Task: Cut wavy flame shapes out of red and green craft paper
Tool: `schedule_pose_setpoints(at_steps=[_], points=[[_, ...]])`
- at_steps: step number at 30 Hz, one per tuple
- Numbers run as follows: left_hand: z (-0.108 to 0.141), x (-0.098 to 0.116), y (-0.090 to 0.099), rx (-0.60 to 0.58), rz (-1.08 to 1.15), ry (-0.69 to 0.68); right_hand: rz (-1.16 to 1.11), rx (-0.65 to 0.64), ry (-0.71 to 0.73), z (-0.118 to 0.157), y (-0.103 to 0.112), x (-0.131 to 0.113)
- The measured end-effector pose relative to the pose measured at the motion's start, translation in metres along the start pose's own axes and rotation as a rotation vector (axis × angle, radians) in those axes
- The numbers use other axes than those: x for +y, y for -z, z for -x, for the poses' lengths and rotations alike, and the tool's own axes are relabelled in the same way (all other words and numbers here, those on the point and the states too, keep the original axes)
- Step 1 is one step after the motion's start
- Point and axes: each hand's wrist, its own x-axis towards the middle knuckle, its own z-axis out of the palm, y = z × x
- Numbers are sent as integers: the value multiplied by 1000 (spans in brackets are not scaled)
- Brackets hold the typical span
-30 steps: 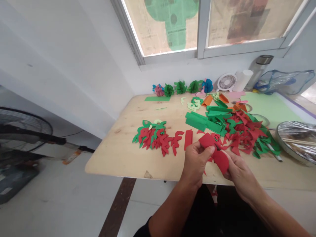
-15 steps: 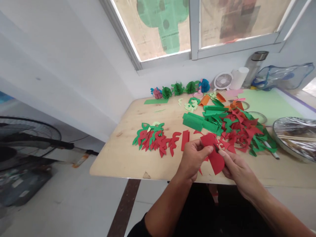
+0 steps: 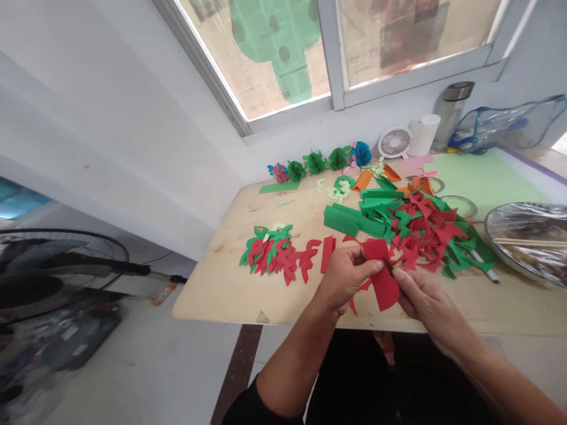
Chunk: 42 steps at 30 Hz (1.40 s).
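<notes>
My left hand (image 3: 348,277) pinches a piece of red paper (image 3: 384,286) between thumb and fingers, just above the table's front edge. My right hand (image 3: 423,295) is closed around small scissors (image 3: 388,265); only their dark blades show, against the paper's right edge, and the handles are hidden by the fingers. A folded red paper strip (image 3: 328,254) lies beyond my left hand. Farther left is a pile of red and green leaf-like cutouts (image 3: 272,251). Behind my right hand spreads a heap of red and green paper scraps (image 3: 427,227).
Folded green strips (image 3: 348,219) lie beside the scraps. Small paper honeycomb figures (image 3: 315,162) line the wall, near a white mini fan (image 3: 394,143) and a bottle (image 3: 452,115). A film-covered bowl (image 3: 527,236) with chopsticks stands at right. A large fan (image 3: 57,265) is left of the table (image 3: 212,289).
The view has shifted slightly. The red paper has turned a little in my left hand, and the scissors stay at its right edge. Both hands keep their hold.
</notes>
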Motion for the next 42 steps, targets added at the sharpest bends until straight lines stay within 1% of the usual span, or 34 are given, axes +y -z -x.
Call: schedule_pose_setpoints(at_steps=[5,9,11,14,18,23,28,34,39,42], points=[[1,-1,1,13,31,12,13,12,-21,-1,-3,-1],[3,-8,4,85,100,-9,33,26,-22,-2,-8,-1],[5,-10,6,102,123,-14,51,33,-13,-2,-12,-2],[7,-9,14,68,127,-9,79,36,-8,-2,-18,-3],[9,-4,28,13,116,-19,148,20,-10,-4,-29,-5],[11,-3,44,23,140,-3,164,53,-4,-7,-45,-4],[15,-1,53,11,170,-18,146,44,-25,-8,-57,-2],[17,0,56,28,200,-15,104,20,-44,-7,-61,-3],[16,1,52,14,170,-14,135,18,-41,-5,-56,-4],[15,3,48,-8,151,-15,114,13,-38,-5,-51,-5]])
